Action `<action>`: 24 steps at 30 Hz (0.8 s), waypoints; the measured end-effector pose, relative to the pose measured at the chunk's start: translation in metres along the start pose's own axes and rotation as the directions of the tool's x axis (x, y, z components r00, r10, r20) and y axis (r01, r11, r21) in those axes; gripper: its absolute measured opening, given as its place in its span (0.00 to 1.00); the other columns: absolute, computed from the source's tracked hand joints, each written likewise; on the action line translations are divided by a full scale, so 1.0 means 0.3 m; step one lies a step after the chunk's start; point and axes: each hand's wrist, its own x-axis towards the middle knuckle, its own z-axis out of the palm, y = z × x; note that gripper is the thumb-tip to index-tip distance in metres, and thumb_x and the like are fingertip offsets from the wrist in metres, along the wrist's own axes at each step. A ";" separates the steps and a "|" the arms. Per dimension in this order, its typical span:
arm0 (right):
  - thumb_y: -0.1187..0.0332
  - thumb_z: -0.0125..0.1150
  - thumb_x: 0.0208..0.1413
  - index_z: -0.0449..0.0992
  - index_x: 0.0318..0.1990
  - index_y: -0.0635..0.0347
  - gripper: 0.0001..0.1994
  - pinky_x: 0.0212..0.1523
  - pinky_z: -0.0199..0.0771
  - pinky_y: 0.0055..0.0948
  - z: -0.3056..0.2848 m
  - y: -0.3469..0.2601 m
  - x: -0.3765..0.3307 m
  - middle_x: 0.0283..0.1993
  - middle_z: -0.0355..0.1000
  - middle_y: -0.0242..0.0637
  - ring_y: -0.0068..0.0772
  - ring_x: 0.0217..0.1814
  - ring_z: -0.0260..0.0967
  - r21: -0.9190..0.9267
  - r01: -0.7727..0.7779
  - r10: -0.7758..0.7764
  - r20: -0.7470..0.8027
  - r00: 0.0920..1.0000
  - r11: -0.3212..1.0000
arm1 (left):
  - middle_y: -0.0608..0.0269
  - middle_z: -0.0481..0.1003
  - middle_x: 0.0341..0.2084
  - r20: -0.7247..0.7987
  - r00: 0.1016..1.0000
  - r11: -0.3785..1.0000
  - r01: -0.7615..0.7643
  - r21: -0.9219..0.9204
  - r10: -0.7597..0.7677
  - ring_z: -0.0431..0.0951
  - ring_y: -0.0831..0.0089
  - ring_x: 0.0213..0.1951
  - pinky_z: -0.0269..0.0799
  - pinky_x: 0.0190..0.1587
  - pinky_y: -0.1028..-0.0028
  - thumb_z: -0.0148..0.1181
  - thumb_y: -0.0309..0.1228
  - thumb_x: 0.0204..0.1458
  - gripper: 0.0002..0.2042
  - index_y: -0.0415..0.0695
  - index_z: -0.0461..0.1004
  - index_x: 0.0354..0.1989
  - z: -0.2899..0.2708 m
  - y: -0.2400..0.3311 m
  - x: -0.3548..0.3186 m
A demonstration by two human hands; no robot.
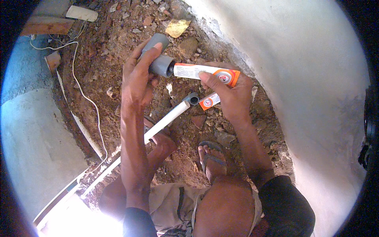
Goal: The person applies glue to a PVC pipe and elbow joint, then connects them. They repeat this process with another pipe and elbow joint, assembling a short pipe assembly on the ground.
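Observation:
My left hand (136, 77) is closed around a grey plastic pipe fitting (161, 65), with the thumb laid over its body and an open mouth facing right. My right hand (233, 93) grips a white and orange squeeze tube (189, 71), thumb on its printed side. The tube's dark tip is at the fitting's mouth; whether it touches the inner wall I cannot tell. Below them a white pipe (166, 122) runs diagonally, with a small grey elbow (192, 98) at its upper end. A matching orange and white carton (209, 101) lies beside the elbow, partly behind my right hand.
Rough soil with stones (187, 46) lies between a pale plastered wall (316, 79) on the right and a blue-grey wall (35, 118) on the left. A thin white cable (85, 94) trails along the left. My sandalled foot (213, 160) is near the pipe.

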 end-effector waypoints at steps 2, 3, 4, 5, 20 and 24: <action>0.73 0.70 0.53 0.81 0.44 0.68 0.12 0.34 0.75 0.20 0.011 0.006 -0.003 0.36 0.80 0.38 0.21 0.33 0.75 0.000 0.069 -0.069 -0.016 0.998 0.998 | 0.66 0.75 0.29 -0.009 1.000 1.000 -0.014 0.025 0.014 0.69 0.85 0.22 0.55 0.16 0.83 0.66 0.42 0.52 0.28 0.40 0.71 0.59 -0.007 -0.002 0.006; 0.73 0.70 0.52 0.81 0.44 0.67 0.12 0.34 0.75 0.20 0.017 0.008 -0.004 0.36 0.80 0.38 0.20 0.33 0.75 0.000 0.103 -0.103 -0.023 0.994 0.995 | 0.66 0.76 0.29 -0.014 1.000 0.999 -0.021 0.038 0.021 0.69 0.85 0.22 0.55 0.16 0.83 0.66 0.42 0.52 0.27 0.40 0.72 0.58 -0.011 -0.001 0.009; 0.73 0.70 0.52 0.81 0.44 0.67 0.12 0.34 0.75 0.19 0.021 0.004 -0.005 0.36 0.80 0.38 0.20 0.33 0.75 -0.024 0.123 -0.124 -0.021 0.992 0.992 | 0.66 0.76 0.29 -0.020 1.000 0.998 -0.017 0.059 0.018 0.69 0.85 0.22 0.55 0.16 0.84 0.65 0.42 0.53 0.27 0.40 0.72 0.58 -0.016 0.003 0.010; 0.74 0.70 0.52 0.81 0.44 0.66 0.12 0.34 0.75 0.19 0.012 -0.002 -0.005 0.36 0.80 0.37 0.19 0.33 0.75 -0.057 0.145 -0.146 -0.026 0.989 0.988 | 0.65 0.76 0.29 -0.016 1.000 0.997 -0.011 0.073 0.012 0.69 0.85 0.22 0.55 0.16 0.84 0.65 0.42 0.53 0.26 0.40 0.73 0.57 -0.009 -0.001 0.017; 0.76 0.71 0.51 0.81 0.44 0.66 0.12 0.34 0.74 0.19 0.018 -0.008 0.017 0.37 0.81 0.37 0.19 0.35 0.76 -0.101 0.348 -0.348 0.013 0.937 0.932 | 0.68 0.76 0.24 -0.038 0.999 0.964 0.026 0.265 -0.016 0.66 0.86 0.18 0.57 0.15 0.83 0.64 0.45 0.54 0.23 0.39 0.78 0.50 -0.012 0.065 0.020; 0.72 0.71 0.51 0.82 0.42 0.64 0.11 0.32 0.76 0.22 0.012 -0.001 0.017 0.32 0.80 0.35 0.20 0.31 0.76 -0.136 0.298 -0.301 0.000 0.954 0.945 | 0.68 0.75 0.23 -0.007 1.000 0.969 -0.016 0.248 0.018 0.66 0.86 0.16 0.58 0.14 0.83 0.64 0.45 0.54 0.23 0.38 0.78 0.49 -0.012 0.072 0.025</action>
